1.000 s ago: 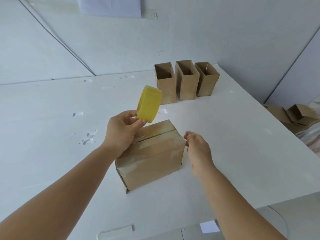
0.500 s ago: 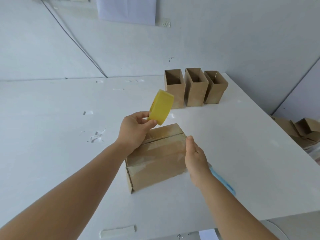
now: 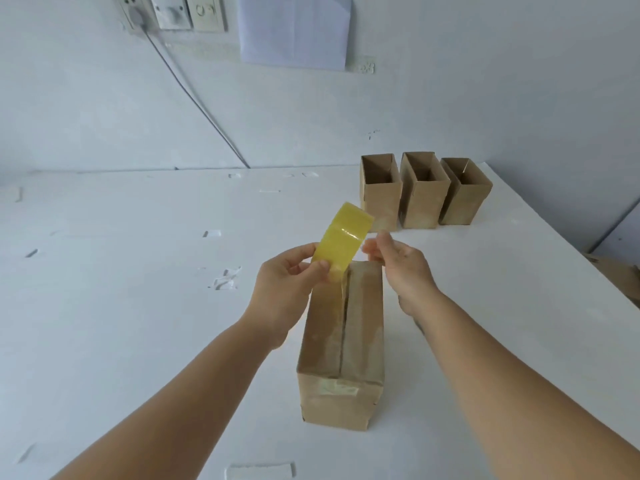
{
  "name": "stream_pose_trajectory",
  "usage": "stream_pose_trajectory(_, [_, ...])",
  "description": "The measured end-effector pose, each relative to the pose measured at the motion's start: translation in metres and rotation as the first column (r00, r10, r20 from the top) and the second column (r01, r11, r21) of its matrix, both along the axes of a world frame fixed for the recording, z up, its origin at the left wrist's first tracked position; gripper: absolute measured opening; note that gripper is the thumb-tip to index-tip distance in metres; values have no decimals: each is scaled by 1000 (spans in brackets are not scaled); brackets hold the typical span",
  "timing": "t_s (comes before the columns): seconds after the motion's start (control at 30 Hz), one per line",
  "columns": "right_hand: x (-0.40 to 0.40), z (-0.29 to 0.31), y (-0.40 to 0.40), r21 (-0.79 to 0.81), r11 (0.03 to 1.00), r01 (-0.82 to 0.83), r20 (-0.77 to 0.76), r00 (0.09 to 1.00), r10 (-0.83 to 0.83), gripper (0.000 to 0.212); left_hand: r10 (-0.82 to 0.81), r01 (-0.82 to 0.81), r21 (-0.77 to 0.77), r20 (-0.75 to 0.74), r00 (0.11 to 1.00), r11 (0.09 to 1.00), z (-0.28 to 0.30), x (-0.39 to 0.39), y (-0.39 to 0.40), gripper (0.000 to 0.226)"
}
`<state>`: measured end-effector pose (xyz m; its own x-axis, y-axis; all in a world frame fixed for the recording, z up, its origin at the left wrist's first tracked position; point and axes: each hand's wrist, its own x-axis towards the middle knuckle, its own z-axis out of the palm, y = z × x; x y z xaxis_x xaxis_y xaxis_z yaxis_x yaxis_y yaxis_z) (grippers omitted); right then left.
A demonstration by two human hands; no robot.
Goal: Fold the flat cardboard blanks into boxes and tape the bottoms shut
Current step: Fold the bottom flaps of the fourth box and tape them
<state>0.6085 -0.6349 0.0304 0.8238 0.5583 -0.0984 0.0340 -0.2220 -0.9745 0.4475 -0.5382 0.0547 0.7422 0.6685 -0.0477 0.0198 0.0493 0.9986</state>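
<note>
A brown cardboard box [image 3: 343,344] lies on the white table [image 3: 138,306] with its flapped bottom facing up and the centre seam running away from me. My left hand [image 3: 287,282] holds a yellow tape roll [image 3: 341,242] just above the box's far end, and a strip of tape runs from the roll down to the seam. My right hand [image 3: 398,261] hovers beside the roll at the box's far right corner with its fingers apart; it holds nothing that I can see.
Three folded open-topped boxes [image 3: 420,192] stand in a row at the table's far right. More cardboard [image 3: 620,271] lies beyond the right table edge. A wall with sockets, a cable [image 3: 194,98] and a paper sheet is behind.
The box has been turned so its seam points away from me. My right hand left the box's side and rose next to the roll. The view has tilted upward.
</note>
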Motion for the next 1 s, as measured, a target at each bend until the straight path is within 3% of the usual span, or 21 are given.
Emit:
stream_pose_trajectory(0.2, [2, 29, -4, 299, 918, -262, -104, 947, 304, 59, -180, 180, 2, -28, 983, 984, 20, 5, 11, 26])
stream_pose_trajectory(0.37, [9, 48, -25, 458, 854, -249, -132, 930, 342, 107, -234, 219, -87, -241, 942, 972, 36, 19, 21, 20])
stream_pose_trajectory(0.47, [10, 52, -31, 536, 786, -308, -90, 905, 416, 86, -315, 263, -201, -295, 902, 943, 43, 25, 22, 4])
stream_pose_trajectory(0.53, [8, 51, -33, 573, 755, -319, -59, 903, 426, 69, -317, 246, -269, -265, 910, 931, 46, 29, 21, 6])
stream_pose_trajectory(0.7, [4, 54, -34, 613, 725, -313, -26, 910, 414, 58, -252, 154, -419, -191, 949, 895, 44, 35, 14, 13])
stream_pose_trajectory(0.77, [2, 57, -33, 615, 730, -299, -21, 919, 394, 57, -201, 118, -432, -153, 968, 894, 41, 36, 12, 10])
stream_pose_trajectory(0.9, [0, 62, -32, 560, 786, -263, -36, 940, 341, 78, -90, 30, -429, -119, 989, 903, 34, 39, 14, 10])
stream_pose_trajectory(0.93, [0, 63, -31, 550, 796, -254, -36, 945, 326, 76, -77, 22, -423, -115, 990, 906, 32, 40, 14, 12])
stream_pose_trajectory(1.0, [0, 65, -30, 535, 821, -199, -48, 963, 265, 52, -67, 20, -361, -119, 991, 932, 30, 42, 16, 15])
